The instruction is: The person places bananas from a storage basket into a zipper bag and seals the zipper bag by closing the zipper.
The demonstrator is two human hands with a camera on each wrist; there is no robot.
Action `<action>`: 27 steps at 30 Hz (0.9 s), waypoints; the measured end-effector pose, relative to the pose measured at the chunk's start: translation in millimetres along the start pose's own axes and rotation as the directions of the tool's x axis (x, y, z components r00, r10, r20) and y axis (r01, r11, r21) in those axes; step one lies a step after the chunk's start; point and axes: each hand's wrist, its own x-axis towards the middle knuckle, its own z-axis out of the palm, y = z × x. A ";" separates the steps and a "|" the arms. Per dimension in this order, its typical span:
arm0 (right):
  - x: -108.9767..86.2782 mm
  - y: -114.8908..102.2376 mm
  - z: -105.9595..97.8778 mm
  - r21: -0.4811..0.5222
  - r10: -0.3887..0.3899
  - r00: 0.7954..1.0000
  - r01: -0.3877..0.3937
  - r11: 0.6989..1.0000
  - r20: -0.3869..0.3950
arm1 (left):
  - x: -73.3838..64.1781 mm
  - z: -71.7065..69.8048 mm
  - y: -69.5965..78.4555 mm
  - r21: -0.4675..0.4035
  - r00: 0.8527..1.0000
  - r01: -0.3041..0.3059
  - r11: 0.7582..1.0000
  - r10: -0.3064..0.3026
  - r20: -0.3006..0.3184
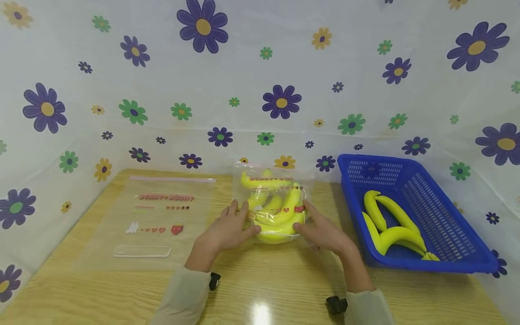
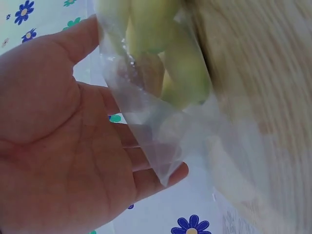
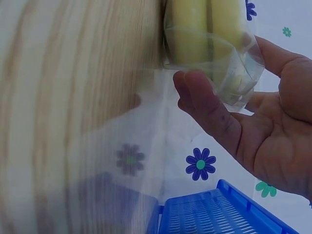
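Sleeves nearest me; my left hand (image 1: 227,230) and right hand (image 1: 322,232) cup the bag of bananas (image 1: 274,205) at twelve o'clock on the surface (image 1: 260,284), fingers seemingly relaxed; I'd keep both grips low and even.

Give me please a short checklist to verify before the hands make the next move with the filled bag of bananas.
1. Both hands on the filled bag: ok; left hand and right hand touch its two sides.
2. Bananas inside the bag: ok, none sticks out.
3. Bag zipper closed: cannot tell.
4. Bag rests on the table: ok.
5. Empty bag lies flat, apart at the left: ok.
6. Blue basket holds more bananas: ok.
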 end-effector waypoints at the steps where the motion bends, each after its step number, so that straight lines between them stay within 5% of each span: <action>1: 0.8 0.4 -0.2 0.004 0.002 1.000 -0.001 1.000 -0.005 | 0.3 0.1 0.0 0.001 1.000 -0.002 1.000 0.002 -0.001; 12: -1.3 3.0 -3.0 0.018 -0.005 1.000 0.005 1.000 0.014 | -1.6 -0.6 4.2 0.013 1.000 0.012 1.000 -0.013 0.020; 27: 0.5 12.3 -9.0 0.091 -0.049 0.997 0.043 0.995 0.060 | 0.3 -7.9 -15.6 -0.240 0.999 -0.010 0.971 0.022 0.047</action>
